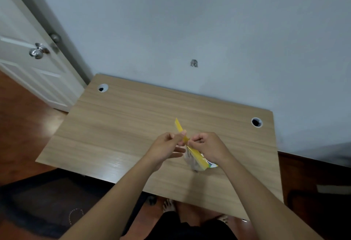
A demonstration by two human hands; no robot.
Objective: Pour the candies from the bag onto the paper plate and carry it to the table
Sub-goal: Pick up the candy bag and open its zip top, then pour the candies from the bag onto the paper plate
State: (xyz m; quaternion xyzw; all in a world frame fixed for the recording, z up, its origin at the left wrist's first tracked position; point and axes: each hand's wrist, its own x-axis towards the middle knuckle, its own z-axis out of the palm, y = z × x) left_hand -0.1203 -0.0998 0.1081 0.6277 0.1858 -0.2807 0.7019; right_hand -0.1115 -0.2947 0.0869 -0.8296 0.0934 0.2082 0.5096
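Both hands pinch the yellow top strip of the candy bag above the wooden counter.

The left hand (167,145) has its thumb and forefinger clamped on the yellow strip of the bag (191,149) from the left, its other fingers (178,150) stretched out loosely beneath. The right hand (206,144) grips the same strip from the right, fingers curled tight around it. The strip runs tilted from its far end, which sticks up past the hands, down toward the near right, where the clear and white body of the bag hangs below the right hand; whether it touches the counter (117,126) cannot be told. The bag sits over the middle of the counter, right of centre. Two round cable holes lie at the far left (103,88) and far right (256,122) corners. A white door (28,59) with a metal knob stands at the far left.
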